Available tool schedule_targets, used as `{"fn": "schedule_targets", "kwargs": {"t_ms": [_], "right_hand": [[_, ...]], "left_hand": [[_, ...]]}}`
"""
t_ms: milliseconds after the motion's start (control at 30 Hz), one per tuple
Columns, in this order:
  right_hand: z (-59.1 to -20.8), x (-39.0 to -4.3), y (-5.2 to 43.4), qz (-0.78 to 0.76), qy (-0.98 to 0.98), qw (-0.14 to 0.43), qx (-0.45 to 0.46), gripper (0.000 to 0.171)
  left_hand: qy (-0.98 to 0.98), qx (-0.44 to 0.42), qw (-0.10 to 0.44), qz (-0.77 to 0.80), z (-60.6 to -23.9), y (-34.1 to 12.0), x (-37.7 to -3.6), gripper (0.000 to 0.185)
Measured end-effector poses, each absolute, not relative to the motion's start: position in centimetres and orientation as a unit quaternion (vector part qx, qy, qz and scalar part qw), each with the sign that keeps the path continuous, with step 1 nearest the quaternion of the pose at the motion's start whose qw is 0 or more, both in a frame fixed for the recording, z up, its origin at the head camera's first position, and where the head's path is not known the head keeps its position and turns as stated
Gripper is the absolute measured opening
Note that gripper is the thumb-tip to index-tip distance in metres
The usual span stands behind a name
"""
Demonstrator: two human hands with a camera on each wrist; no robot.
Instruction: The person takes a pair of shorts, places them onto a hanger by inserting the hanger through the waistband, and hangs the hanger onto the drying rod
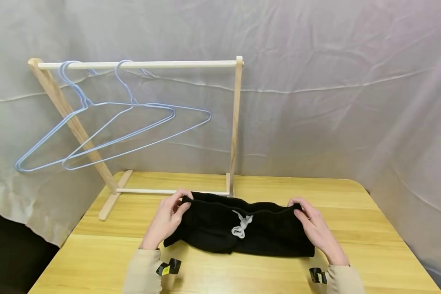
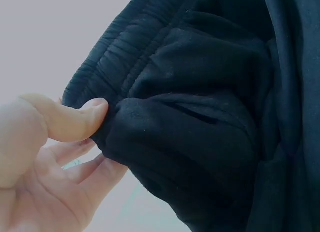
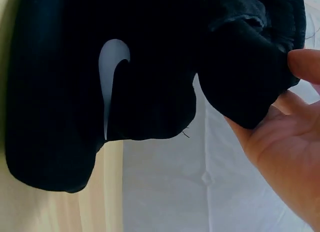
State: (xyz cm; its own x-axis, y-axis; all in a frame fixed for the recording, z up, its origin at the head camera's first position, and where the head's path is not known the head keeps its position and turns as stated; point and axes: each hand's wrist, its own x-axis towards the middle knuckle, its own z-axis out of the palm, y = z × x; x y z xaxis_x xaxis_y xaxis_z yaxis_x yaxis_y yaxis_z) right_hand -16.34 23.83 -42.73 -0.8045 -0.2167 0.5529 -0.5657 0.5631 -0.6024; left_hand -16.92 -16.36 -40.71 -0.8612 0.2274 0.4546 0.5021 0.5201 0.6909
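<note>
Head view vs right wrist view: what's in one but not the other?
Head only: the rack with its hangers, the grey drawstring tied in a bow, and the left hand on the black garment.
Right wrist only: the white logo on the garment.
Both: the garment, the right hand gripping its edge, and part of the table.

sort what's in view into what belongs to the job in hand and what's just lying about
In the job:
black garment
its light drawstring
left hand, gripping one end
right hand, gripping the other

Not handled, perhaps just about:
blue hangers
wooden rack
fabric backdrop
</note>
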Motion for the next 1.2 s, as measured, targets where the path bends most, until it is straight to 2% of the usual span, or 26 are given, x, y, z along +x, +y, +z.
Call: {"fn": "schedule_targets", "kwargs": {"t_ms": [267,500,867,967,1200], "right_hand": [[-42.6,-16.4,24.2,0.386,-0.854,0.212,0.277,0.041],[-42.4,-16.3,24.2,0.383,-0.851,0.221,0.283,0.039],[-42.0,-15.4,23.9,0.397,-0.879,0.213,0.154,0.025],[-42.0,-15.4,23.7,0.384,-0.888,0.208,0.146,0.020],[-41.7,-15.3,23.4,0.370,-0.895,0.197,0.154,0.023]], "left_hand": [[-0.864,-0.207,0.150,-0.434,-40.8,-16.2,-16.9,0.023],[-0.859,-0.213,0.167,-0.434,-40.8,-16.0,-17.0,0.021],[-0.851,-0.206,0.153,-0.459,-40.9,-16.6,-16.9,0.027],[-0.855,-0.205,0.130,-0.458,-41.0,-16.8,-16.8,0.026],[-0.880,-0.198,0.041,-0.430,-40.9,-17.2,-16.5,0.020]]}}
